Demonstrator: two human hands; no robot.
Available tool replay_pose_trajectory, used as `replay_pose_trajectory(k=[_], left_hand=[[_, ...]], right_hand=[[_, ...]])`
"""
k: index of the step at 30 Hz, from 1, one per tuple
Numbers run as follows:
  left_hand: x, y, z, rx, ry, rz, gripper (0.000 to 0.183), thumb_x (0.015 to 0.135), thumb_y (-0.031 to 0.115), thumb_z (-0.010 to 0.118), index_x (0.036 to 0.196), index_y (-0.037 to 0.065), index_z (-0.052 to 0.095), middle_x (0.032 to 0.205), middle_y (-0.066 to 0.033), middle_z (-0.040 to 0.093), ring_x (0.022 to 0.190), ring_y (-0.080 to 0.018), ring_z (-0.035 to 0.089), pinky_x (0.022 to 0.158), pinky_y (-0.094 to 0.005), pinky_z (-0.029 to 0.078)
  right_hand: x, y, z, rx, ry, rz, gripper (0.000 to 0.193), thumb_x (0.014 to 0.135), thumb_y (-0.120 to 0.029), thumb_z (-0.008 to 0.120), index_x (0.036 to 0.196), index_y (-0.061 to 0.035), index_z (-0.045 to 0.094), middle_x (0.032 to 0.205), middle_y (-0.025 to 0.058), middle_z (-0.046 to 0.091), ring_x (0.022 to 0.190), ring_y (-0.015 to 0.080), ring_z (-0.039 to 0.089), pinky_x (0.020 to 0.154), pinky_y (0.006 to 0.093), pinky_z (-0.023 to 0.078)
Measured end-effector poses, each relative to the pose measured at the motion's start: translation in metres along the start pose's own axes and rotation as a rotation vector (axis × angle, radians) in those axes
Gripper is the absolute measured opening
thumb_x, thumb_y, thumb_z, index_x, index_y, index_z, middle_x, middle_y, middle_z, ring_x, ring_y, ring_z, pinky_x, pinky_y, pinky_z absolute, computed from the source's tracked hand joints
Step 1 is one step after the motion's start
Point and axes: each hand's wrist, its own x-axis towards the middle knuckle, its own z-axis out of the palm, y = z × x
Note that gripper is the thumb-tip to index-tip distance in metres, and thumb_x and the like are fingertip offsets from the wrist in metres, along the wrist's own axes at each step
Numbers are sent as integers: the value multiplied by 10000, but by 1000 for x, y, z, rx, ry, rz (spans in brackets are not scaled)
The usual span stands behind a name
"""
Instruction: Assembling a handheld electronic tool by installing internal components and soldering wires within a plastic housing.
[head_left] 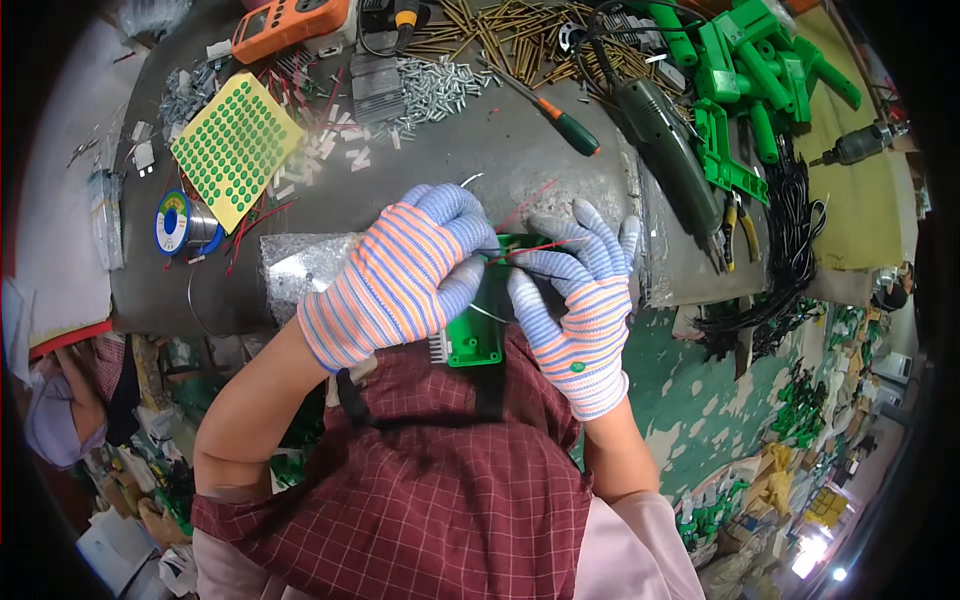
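Both of my hands wear striped knit gloves with grey-blue fingers, and they meet over a narrow green plastic housing [474,343] at the table's front edge. My left hand [405,275] is closed, its fingertips pressed together at the housing's far part; what they pinch is hidden. Opposite it, my right hand [580,295] has thumb and index finger drawn together at the same spot, the other fingers raised and spread. Thin red wires [540,247] stick out between the hands. A pale wire [487,313] crosses the housing. The gloves cover its far end.
Behind my hands lie a screwdriver [568,125], a screw pile [440,90] and a dark electric driver [670,150]. Solder spool [172,222] and yellow sticker sheet [238,150] are left. Green handle parts [745,70], pliers [740,235] and black cables [790,205] occupy the right.
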Motion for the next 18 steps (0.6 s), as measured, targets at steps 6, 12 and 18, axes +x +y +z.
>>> replay_pose_trajectory(k=[6,12,18], left_hand=[[-3,1,2,-16,10,-5,153,748,108,714,886,52,680,949,-143,610,902,-355,600,804,-436,489],[-23,12,-7,65,103,121,151,765,80,725,899,73,657,890,-117,610,861,-308,614,806,-435,500],[-45,30,4,-409,476,-229,177,795,59,744,939,65,642,852,-89,640,814,-281,636,763,-373,504]], right_hand=[[-2,-5,1,-60,67,25,187,753,-207,747,921,-161,677,1135,59,635,1218,371,503,1145,620,144],[-4,-2,-5,78,304,118,237,725,-102,751,950,-106,676,1094,104,633,1107,367,561,1034,506,386],[15,-41,-16,377,54,-24,248,820,-43,689,1068,-44,684,1028,146,679,900,322,670,815,382,541]])
